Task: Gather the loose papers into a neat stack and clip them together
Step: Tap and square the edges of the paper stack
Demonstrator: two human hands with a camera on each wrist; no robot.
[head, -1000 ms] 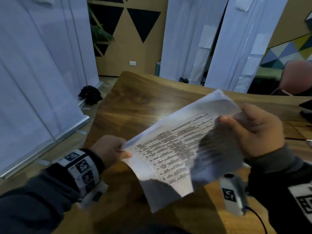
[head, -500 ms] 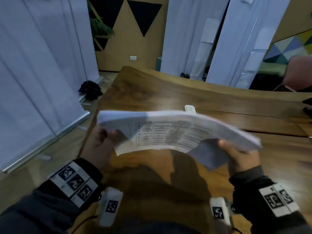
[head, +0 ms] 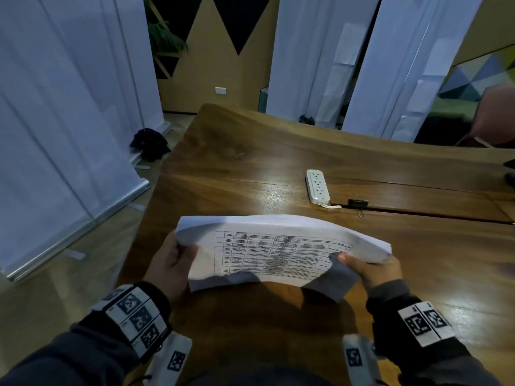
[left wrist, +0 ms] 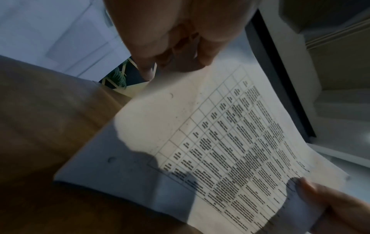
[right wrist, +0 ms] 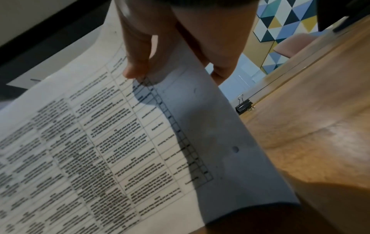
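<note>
Papers (head: 278, 246) now swung level over the table (head: 237, 168), left hand (head: 170, 266) and right hand (head: 370, 268) pinching opposite ends to square edges. Clip (head: 358, 203) waits at 1 o'clock.

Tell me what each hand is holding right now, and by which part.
Both hold the stack of papers: the left hand grips its left short edge, the right hand its right short edge, thumbs on the printed top sheet.

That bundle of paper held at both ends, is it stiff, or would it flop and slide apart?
Probably floppy: the papers arch between the left hand and right hand. Likely to slip apart: no clip holds the sheets, and the binder clip lies on the table. One lower corner droops, so a one-handed hold may sag.
</note>
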